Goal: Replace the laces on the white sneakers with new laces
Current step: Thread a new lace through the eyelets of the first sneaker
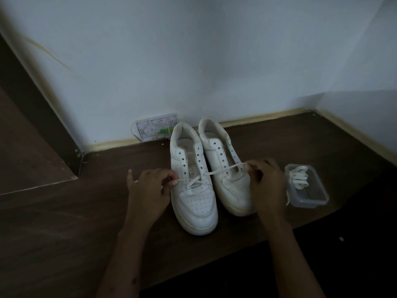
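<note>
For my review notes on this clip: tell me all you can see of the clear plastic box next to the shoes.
The plastic box is a small, clear, rectangular tub with rounded corners and a thick rim, and it has no lid on. It stands upright on the dark wooden floor, just to the side of the right-hand sneaker, near the right hand but apart from it. Inside lies a bundled flat white lace, one end of which hangs over the near rim.

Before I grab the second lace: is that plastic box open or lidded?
Open. The box has no lid on it, and a bundled white lace lies inside, one end hanging over its rim.
</note>
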Available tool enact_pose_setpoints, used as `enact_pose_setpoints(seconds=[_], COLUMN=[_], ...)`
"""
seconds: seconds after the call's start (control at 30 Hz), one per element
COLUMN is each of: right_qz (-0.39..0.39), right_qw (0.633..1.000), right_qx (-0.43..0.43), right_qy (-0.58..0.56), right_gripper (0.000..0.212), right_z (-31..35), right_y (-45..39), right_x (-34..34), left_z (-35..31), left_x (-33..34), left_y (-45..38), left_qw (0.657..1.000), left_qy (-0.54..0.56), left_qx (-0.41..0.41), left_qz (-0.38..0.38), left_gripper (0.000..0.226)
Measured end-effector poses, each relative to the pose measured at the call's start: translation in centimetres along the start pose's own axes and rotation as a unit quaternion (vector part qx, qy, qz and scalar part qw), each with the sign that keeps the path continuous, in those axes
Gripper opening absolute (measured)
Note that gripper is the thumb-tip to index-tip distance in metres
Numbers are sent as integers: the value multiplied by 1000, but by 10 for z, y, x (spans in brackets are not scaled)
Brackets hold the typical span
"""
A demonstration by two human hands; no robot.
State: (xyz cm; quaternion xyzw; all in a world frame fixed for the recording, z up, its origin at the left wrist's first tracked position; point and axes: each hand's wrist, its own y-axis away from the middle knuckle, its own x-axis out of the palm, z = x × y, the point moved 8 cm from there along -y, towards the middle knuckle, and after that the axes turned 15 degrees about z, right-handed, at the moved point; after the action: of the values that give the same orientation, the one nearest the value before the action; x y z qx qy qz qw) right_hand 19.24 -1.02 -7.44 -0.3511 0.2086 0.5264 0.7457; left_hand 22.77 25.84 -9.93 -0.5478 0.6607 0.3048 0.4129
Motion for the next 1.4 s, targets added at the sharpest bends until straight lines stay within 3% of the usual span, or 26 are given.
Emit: enact_pose_setpoints(seconds=[0.13, 0.3, 0.37, 0.5, 0.7, 0.8, 0.9, 0.97, 1.03, 1.1, 1.23, 1.3, 1.4], right_qz=[51, 40, 97, 347, 427, 449, 435, 406, 388, 375, 370, 369, 376], right_qw=[996, 994, 981, 865, 755, 769, 804, 828, 846, 852, 857, 863, 859], right_qx=[-70, -80, -43, -1, -4, 3, 39, 46, 33, 23, -11, -19, 5], right_qy=[-27, -68, -160, -363, -497, -455, -403, -385, -364, -364, -359, -345, -349], right_gripper=[30, 14, 6, 11, 41, 24, 16, 16, 17, 17, 12, 12, 16], right_z=[26, 41, 39, 62, 98, 92, 67, 50, 43, 46, 61, 64, 55], right_y=[2, 6, 4, 17, 36, 35, 25, 17, 13, 13, 15, 15, 14], right_x=[19, 22, 28, 65, 89, 84, 64, 52, 46, 45, 53, 55, 51], left_z=[-4, -12, -22, -42, -57, -43, -11, 14, 26, 7, -59, -64, -36], left_x=[-3, -5, -11, -37, -39, -41, -46, -41, -33, -33, -23, -21, -32], left_y=[2, 6, 12, 20, 23, 20, 20, 18, 15, 13, 15, 16, 14], left_qw=[1000, 983, 957, 910, 873, 866, 884, 910, 958, 989, 970, 964, 976], left_qy=[25, 159, 257, 375, 448, 477, 458, 404, 268, 139, 175, 195, 174], left_qx=[3, 51, 70, 152, 185, 149, 52, -22, -79, -30, 170, 181, 108], left_qz=[11, 80, 112, 90, 60, 4, -79, -91, -58, -45, 4, -7, -70], left_gripper=[9, 12, 17, 13, 16, 16, 24, 31, 26, 22, 17, 11, 10])
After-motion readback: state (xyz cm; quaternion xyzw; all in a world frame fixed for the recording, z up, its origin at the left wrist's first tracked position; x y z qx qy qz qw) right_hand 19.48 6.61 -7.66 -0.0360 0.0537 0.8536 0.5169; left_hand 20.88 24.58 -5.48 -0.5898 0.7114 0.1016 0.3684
